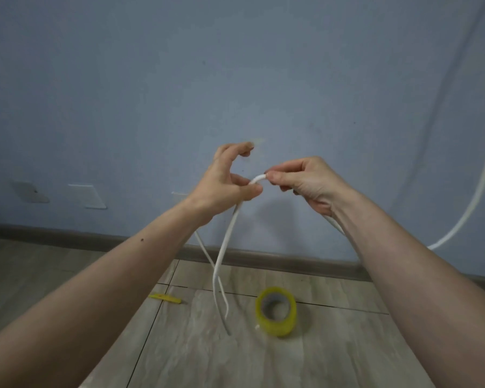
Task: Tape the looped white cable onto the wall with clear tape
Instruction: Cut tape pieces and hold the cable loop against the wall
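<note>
Pinching white cable (221,247) between both hands before the blue wall (235,79): left hand (224,183) grips one side of the bend, right hand (305,180) the other. Tape roll (276,310) on floor (207,359), yellow clip (165,298) nearby.

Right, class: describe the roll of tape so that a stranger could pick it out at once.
Start at the grey wood-look floor below the blue wall. Between the two forearms stands a yellowish ring-shaped roll of clear tape, on edge. Unlike the flat yellow strip to its left, it is round with a hollow centre.
</note>
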